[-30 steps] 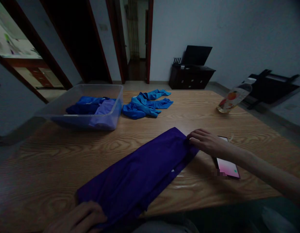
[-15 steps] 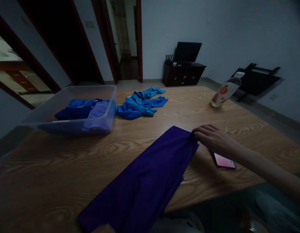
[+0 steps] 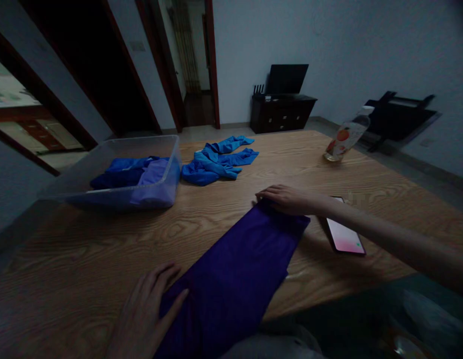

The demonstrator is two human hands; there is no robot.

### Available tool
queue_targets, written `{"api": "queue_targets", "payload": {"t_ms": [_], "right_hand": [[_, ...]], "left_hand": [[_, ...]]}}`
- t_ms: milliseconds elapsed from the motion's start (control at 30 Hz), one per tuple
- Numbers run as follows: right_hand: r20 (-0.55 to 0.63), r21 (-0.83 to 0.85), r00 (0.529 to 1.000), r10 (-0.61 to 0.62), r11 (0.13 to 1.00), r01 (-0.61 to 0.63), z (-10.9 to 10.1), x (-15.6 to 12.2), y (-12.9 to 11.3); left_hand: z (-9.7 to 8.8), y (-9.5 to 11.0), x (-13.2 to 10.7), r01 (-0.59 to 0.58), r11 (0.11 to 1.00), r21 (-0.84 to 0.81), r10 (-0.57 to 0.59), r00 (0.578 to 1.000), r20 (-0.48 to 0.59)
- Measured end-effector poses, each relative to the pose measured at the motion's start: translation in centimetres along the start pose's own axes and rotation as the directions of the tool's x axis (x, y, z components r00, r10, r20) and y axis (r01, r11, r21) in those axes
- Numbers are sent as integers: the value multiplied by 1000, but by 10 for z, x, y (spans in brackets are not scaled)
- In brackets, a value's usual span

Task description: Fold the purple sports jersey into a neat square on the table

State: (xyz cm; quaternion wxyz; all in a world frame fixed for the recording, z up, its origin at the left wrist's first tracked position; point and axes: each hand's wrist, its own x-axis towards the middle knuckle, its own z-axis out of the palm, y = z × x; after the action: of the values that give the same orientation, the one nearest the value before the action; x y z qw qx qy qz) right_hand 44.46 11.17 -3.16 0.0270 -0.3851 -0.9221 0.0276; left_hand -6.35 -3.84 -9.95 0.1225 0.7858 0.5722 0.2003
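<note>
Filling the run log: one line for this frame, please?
left hand: flat on near edge of purple cloth | right hand: pressing far end | phone: screen lit, beside cloth on table

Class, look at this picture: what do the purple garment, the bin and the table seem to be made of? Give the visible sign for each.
Purple garment: probably thin, smooth knit fabric; it lies flat and limp under both hands. Bin: apparently translucent plastic; the blue clothes show through its wall. Table: wood or wood-look laminate, slightly glossy; bold grain lines with soft reflections.

Both hands, left hand (image 3: 143,314) and right hand (image 3: 287,198), are bare, forearms unsleeved.
</note>
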Motion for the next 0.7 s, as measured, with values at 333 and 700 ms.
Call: {"api": "queue_targets", "payload": {"t_ms": [333, 700], "right_hand": [[195, 236, 950, 242, 929, -285, -19, 10, 65], [5, 364, 837, 547, 779, -511, 6, -11, 92]], "left_hand": [[-12, 12, 73, -201, 977, 77, 200, 979, 25], [45, 77, 120, -472, 878, 77, 459, 878, 138]]}}
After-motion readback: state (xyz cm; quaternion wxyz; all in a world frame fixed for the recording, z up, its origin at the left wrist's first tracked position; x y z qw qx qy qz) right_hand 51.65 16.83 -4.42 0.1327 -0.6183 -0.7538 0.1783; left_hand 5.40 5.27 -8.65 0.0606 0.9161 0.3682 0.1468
